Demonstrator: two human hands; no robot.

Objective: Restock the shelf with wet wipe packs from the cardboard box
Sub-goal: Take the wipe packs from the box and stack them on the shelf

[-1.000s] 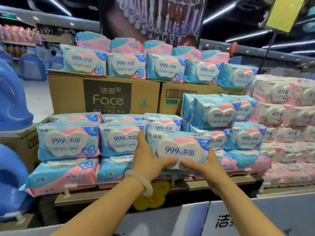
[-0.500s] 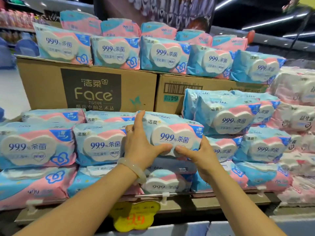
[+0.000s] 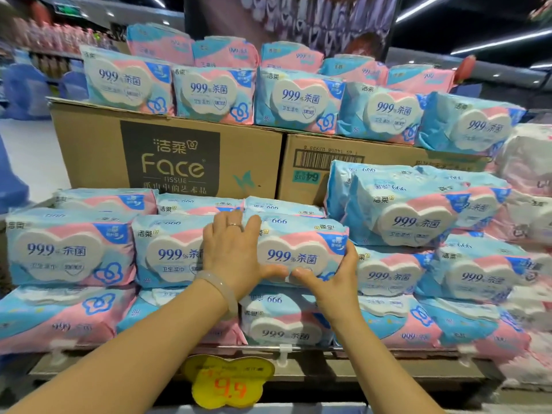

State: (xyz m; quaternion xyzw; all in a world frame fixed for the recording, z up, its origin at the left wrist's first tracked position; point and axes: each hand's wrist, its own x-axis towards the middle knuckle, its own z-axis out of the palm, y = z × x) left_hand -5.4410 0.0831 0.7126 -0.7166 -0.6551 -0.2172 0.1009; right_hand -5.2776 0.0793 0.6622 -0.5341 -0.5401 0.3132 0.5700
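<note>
gripping 1 wet wipe pack (image 3: 301,249), left hand (image 3: 236,252) and right hand (image 3: 331,282) clamp its 2 ends.

Held between left hand (image 3: 231,258) and right hand (image 3: 330,282), a wet wipe pack (image 3: 298,252) in the middle row of the shelf (image 3: 373,373), on top of a lower pack (image 3: 286,321) and just right of a neighbouring pack (image 3: 170,252). Behind that row, two cardboard boxes (image 3: 98,150) side by side, with more packs (image 3: 215,94) lined up on top. Below the shelf edge, in front, a price tag (image 3: 228,380); far right, a separate stack of other packs (image 3: 528,186).
</note>
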